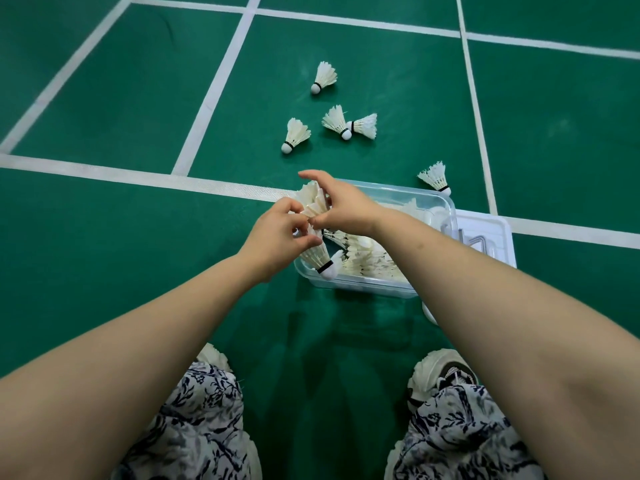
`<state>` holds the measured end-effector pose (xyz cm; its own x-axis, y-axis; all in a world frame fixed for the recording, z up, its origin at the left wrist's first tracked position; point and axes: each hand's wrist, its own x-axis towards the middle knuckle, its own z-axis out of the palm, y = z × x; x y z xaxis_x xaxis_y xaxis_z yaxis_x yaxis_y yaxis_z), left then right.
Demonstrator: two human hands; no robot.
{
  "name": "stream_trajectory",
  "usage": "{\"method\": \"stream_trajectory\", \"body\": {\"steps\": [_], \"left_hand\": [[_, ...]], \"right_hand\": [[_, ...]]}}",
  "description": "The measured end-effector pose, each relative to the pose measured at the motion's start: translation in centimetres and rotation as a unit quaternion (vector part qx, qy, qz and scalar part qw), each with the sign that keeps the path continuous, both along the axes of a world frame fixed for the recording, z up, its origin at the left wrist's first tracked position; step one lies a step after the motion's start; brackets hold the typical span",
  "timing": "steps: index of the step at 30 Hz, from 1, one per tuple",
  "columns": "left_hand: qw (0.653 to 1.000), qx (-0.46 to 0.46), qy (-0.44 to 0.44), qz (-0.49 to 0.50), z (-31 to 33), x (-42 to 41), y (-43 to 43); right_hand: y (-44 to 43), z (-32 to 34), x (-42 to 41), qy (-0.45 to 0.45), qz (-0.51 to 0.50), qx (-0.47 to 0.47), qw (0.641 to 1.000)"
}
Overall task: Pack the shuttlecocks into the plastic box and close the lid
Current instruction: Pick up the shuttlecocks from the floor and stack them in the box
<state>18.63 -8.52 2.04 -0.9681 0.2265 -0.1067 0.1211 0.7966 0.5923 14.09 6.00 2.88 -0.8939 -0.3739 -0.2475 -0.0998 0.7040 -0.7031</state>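
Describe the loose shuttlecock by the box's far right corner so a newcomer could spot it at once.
Find the clear plastic box on the green court floor. Just beyond its far right corner lies one shuttlecock, cork toward the box. Unlike the four loose shuttlecocks farther up the court, it sits right beside the rim.
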Motion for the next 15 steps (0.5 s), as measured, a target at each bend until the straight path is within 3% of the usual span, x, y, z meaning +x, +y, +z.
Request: {"method": "stream_trajectory", "body": {"steps": [4, 10, 15], "left_hand": [[1.000, -0.009, 0.003, -0.016, 0.2, -0.3, -0.3], [1.000, -0.010, 0.010, 0.000, 0.2, -0.7, -1.0], [1.000, -0.017, 0.011, 0.006, -0.2, -0.9, -1.5]], "right_hand": [[0.7, -1.0, 0.2, -0.033, -0.080, -0.077, 0.993], [2.0, -3.0, 0.5, -0.047, -0.172, -0.086, 0.980], [2.1, -4.3, 0.9, -0.027, -0.098, 0.043, 0.994]]}}
